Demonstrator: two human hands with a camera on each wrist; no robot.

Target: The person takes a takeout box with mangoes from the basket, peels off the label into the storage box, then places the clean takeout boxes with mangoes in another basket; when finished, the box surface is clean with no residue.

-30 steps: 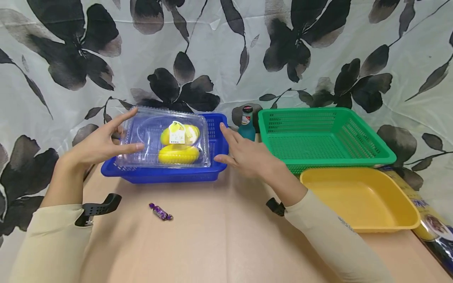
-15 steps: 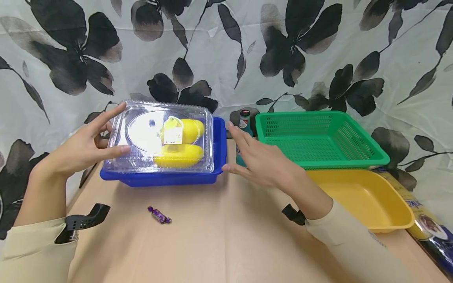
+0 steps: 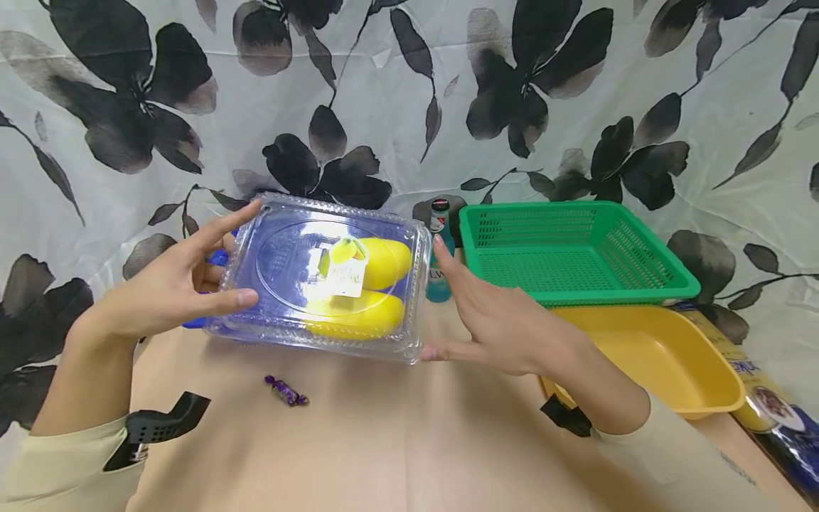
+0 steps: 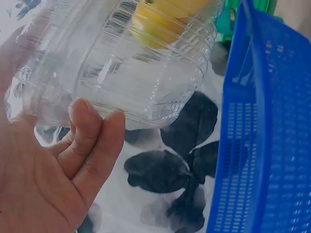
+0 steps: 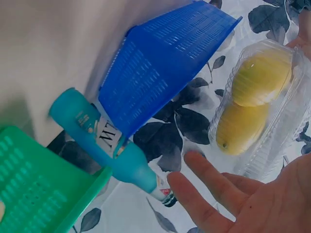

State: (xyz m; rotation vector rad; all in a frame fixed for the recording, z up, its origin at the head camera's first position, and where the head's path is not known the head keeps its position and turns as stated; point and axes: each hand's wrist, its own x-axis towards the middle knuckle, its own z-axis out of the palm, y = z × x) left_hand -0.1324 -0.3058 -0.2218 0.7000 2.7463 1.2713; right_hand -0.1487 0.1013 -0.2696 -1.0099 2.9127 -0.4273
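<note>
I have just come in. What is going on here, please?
A person holds up a clear plastic box with two yellow fruits inside, apart from the blue basket. The left hand grips one end; the right hand is at the other. A teal bottle stands near the green basket; a wrapped candy lies on the table.

At eight o'clock the left hand (image 4: 53,174) holds a clear plastic box (image 4: 126,82) at eleven, fingertips touching it; yellow fruit (image 4: 158,24) (partly veiled by ridged plastic) shows inside at twelve. Blue basket (image 4: 263,126) at three, floral cloth (image 4: 158,172) at six.
</note>
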